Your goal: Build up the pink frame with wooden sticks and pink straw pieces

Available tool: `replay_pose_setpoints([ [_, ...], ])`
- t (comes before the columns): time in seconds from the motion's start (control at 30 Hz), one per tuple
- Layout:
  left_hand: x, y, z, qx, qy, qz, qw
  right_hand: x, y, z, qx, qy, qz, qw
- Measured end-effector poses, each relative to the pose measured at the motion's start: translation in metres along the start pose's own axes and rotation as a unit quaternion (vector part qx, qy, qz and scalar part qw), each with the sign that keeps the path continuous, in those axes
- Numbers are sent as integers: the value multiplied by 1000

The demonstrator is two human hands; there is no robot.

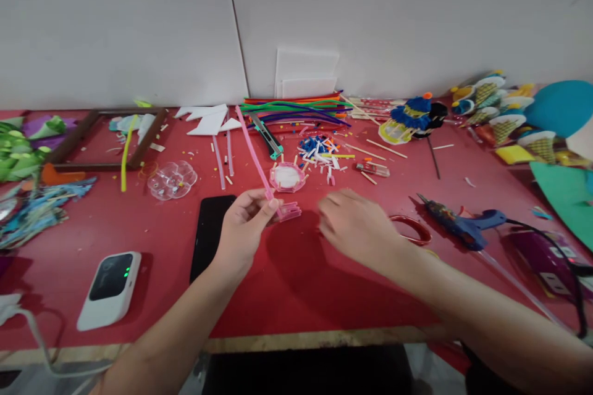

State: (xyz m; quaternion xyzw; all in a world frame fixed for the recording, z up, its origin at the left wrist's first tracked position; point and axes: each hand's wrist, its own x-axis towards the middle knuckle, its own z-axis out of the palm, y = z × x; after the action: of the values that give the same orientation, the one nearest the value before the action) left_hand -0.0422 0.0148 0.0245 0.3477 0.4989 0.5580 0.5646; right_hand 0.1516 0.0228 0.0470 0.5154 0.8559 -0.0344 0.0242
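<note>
Between the thumb and fingers of my left hand [252, 213] is a long pink strip [252, 151], slanting up and away. Its lower end meets a short folded pink piece beside my fingertips; I cannot make out how the two join. My right hand [349, 219] hovers just to the right, fingers curled and smeared by motion, so whether it holds anything is unclear. Just beyond both hands lies a round pink-edged piece with a white centre [287, 178] and small sticks around its rim. A utility knife [267, 137] rests behind it.
Cut bits [319, 151] and pipe cleaners [296, 110] lie towards the wall. At the right are a blue glue gun [463, 222] with a cord, red-handled scissors [412, 229] and a lighter [373, 168]. A black phone [208, 237] and a white device [109, 290] sit left.
</note>
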Motion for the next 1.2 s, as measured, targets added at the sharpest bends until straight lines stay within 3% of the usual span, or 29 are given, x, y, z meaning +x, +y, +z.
replay_pose_setpoints([
  [0.1,-6,2,3,88,-41,39,994,-37,29,-8,-88,-89,78,989],
  [0.2,-9,2,4,140,-88,61,984,-67,59,0,-91,-133,68,985],
  [0.47,-6,-14,4,163,-153,20,974,-84,102,29,57,-111,19,992],
  [0.63,-4,-20,3,174,-161,-25,971,-91,93,15,148,-128,72,978],
  [0.87,-7,-21,5,101,-201,-108,968,-95,65,7,313,-228,80,919],
  [1.2,-8,-22,4,136,-245,-144,949,-89,56,3,308,-264,75,911],
])
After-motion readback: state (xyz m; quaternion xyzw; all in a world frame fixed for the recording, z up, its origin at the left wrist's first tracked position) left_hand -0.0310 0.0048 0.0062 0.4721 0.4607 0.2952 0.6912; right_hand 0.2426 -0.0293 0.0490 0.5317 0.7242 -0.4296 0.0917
